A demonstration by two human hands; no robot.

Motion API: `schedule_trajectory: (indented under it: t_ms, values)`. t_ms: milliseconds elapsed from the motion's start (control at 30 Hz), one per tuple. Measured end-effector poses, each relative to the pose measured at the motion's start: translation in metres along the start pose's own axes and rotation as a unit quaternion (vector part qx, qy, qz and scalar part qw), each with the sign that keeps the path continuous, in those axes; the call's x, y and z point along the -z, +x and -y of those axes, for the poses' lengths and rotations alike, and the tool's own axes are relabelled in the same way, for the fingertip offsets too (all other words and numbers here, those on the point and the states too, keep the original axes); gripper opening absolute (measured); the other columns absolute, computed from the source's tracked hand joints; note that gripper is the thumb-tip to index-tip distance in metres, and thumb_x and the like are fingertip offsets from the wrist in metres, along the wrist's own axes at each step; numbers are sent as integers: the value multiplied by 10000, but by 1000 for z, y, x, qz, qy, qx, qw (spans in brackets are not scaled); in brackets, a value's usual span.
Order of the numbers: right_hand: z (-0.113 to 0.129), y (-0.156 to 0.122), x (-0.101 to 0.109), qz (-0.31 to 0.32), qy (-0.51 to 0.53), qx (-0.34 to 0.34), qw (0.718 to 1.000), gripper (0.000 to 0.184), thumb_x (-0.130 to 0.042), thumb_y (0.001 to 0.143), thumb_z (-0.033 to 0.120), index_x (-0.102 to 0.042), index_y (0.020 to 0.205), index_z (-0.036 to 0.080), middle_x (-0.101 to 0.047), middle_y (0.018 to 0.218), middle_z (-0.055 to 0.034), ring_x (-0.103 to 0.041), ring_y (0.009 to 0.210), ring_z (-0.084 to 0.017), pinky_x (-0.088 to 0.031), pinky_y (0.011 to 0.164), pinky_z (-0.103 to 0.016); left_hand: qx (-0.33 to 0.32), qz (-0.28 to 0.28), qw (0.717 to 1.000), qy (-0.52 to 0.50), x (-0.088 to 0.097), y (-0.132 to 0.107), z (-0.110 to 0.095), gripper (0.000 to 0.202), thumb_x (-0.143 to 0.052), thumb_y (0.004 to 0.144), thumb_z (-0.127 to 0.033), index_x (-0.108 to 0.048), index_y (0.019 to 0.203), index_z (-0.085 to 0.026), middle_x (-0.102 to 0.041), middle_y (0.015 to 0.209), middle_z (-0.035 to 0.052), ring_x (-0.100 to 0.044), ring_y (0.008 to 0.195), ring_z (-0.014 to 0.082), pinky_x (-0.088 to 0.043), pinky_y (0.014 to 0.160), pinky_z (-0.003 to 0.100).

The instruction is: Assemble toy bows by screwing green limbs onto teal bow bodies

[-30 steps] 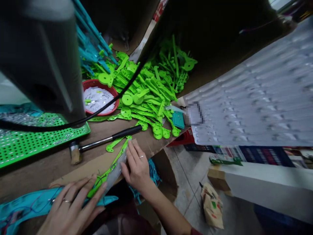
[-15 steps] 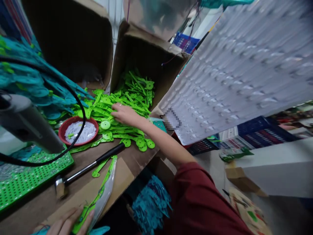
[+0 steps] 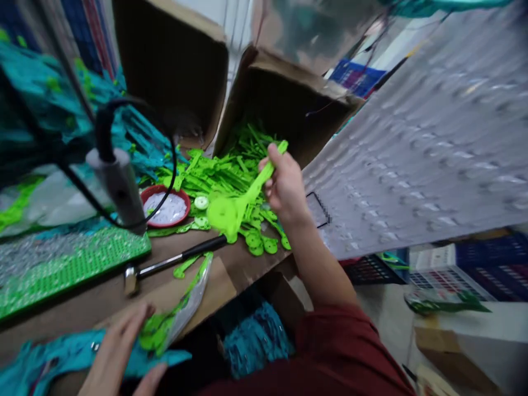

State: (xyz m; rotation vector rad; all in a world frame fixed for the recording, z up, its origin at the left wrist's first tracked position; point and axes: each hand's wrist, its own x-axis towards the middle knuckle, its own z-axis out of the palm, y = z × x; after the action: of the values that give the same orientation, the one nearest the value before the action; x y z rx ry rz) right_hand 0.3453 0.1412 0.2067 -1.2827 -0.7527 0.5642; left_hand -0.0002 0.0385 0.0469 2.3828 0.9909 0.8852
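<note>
Part of green plastic (image 3: 251, 192), long axis slanting down-left, is clasped in the closed grip of the right hand (image 3: 285, 184), before the green pile (image 3: 208, 175). The left hand (image 3: 113, 352), fingers parted, grasping nothing visible, lies beside the bagged piece (image 3: 154, 333).

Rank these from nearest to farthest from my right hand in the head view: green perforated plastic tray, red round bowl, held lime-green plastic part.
1. Lime-green plastic part: gripped in your right hand.
2. Red round bowl: left of it.
3. Green perforated plastic tray: farther left.
</note>
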Motion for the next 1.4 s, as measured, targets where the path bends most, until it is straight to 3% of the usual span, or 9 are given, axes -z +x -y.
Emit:
schedule_trajectory:
  t_ms: [67,167,300,433,500,667,833,1067,1400]
  values:
    - [-24,-72,-4,102,2,-105,989,330,-629,832,489,-476,762,204,-557,612,72,-413,303,-26,-263,242,-138,64,44,982,-174,9,10,-23,571,-448,983,-321,-275,1521,-240,-657,1282,115,-719,969,225,-610,731,297]
    - [-58,-150,1,202,-29,-164,965,345,-603,838,535,-533,838,197,-604,701,30,-503,385,-65,-413,298,-184,150,153,923,-319,16,18,-40,340,-434,992,-366,-610,1266,-266,-772,979,13,-735,781,181,-600,681,260]
    - [-75,-192,14,165,-251,112,947,667,-748,722,542,-531,1244,189,-594,1111,-110,-637,726,-159,-599,579,-304,249,106,935,-228,21,22,-43,372,-528,912,-509,-738,900,-202,-733,719,-5,-677,654,185,-523,551,244]
    - [-65,-209,8,355,-386,335,783,740,-656,848,436,-365,1461,142,-516,1297,-190,-571,1172,-307,-566,936,-416,241,62,949,-192,18,39,-48,368,-514,917,-466,-719,991,-170,-742,796,-1,-663,707,181,-498,618,251]
    - [-61,-213,4,401,-394,356,746,640,-556,922,301,-310,1481,111,-519,1310,-202,-528,1251,-303,-536,991,-409,220,72,950,-209,15,45,-49,374,-484,942,-435,-694,1098,-167,-756,944,21,-687,830,196,-518,717,268]
    - [-67,-217,8,397,-397,278,780,543,-625,885,371,-446,1337,131,-584,1172,-162,-601,1109,-270,-576,886,-383,110,115,976,-147,18,23,-27,667,-507,941,-495,-301,1508,-209,-582,1390,100,-582,1235,262,-507,956,364]
    - [-93,-229,-3,458,-437,228,740,595,-689,797,527,-541,1189,105,-605,1074,-152,-634,962,-272,-588,774,-388,-9,126,991,35,14,-14,12,888,-530,899,-573,-105,1551,-146,-432,1498,197,-451,1351,348,-387,1089,528]
    - [-103,-229,-24,494,-455,148,726,595,-695,770,564,-564,1145,121,-585,1034,-123,-618,911,-246,-566,764,-385,-38,105,992,55,-4,-20,28,729,-462,942,-541,-261,1486,-99,-588,1329,203,-572,1200,325,-426,1034,528]
    - [-94,-220,-23,541,-416,109,722,678,-728,768,508,-511,1290,133,-570,1127,-125,-607,1019,-251,-561,845,-377,-109,104,986,71,-1,-19,31,223,-520,944,-345,-621,1082,-201,-589,1292,185,-587,1146,338,-467,944,541]
